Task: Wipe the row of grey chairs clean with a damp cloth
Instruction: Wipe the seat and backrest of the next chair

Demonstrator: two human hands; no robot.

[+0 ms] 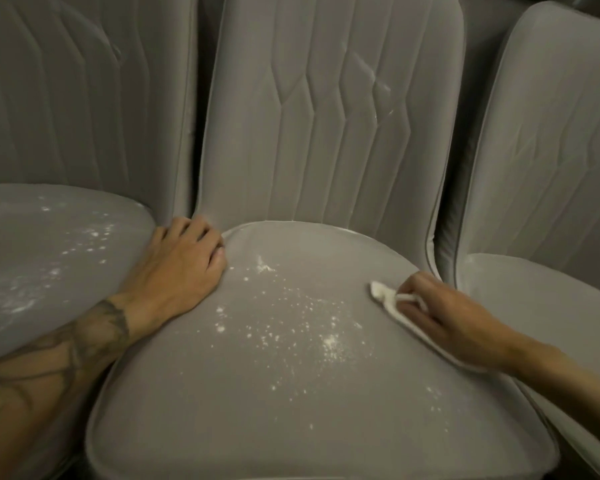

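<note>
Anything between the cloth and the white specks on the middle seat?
Nothing visible: only bare middle seat between the cloth in the right hand and the white specks. The left hand grips its far left corner, aside.

Three grey upholstered chairs side by side fill the view: left chair [66, 98], middle chair [326, 133], right chair [551, 150]. Backrests have vertical channel stitching, and seat and back edges are piped. Light is dim and soft, with a faint sheen on the fabric. Gaps [445, 216] between chairs are in dark shadow. Walls and floor can't be made out.
</note>
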